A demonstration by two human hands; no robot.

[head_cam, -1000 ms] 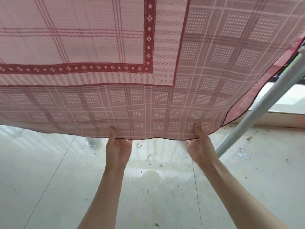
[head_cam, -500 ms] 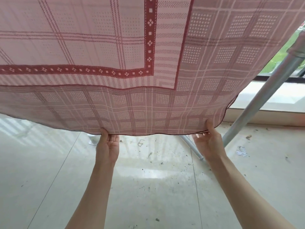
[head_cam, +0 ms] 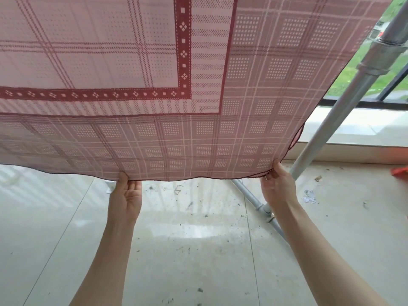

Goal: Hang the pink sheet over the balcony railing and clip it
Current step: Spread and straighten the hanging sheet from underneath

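Nearest, at six o'clock, our two bare forearms reach up and away from us over the pale tiled floor (head_cam: 198, 250), which is speckled with dark grit and small scraps. Our left hand (head_cam: 127, 195) sits at about seven o'clock, palm turned toward us, thumb up along the near face of the cloth — it pinches the bottom hem of the pink sheet (head_cam: 154, 96). Our right hand (head_cam: 277, 186) sits at about four o'clock and grips the same hem close to the lower right corner, thumb on the near face and fingers curled behind.

The pink sheet fills everything from nine through twelve to two o'clock, hanging as a broad panel with a dark red diamond border and a checked outer band; its hem sags slightly between the two hands. Its top edge is out of view, so we cannot tell what it hangs from.

Beyond it, at three o'clock, a grey metal pole (head_cam: 344, 102) slants up to the right — behind that, a dark balcony railing (head_cam: 362, 102) and green grass (head_cam: 353, 69).
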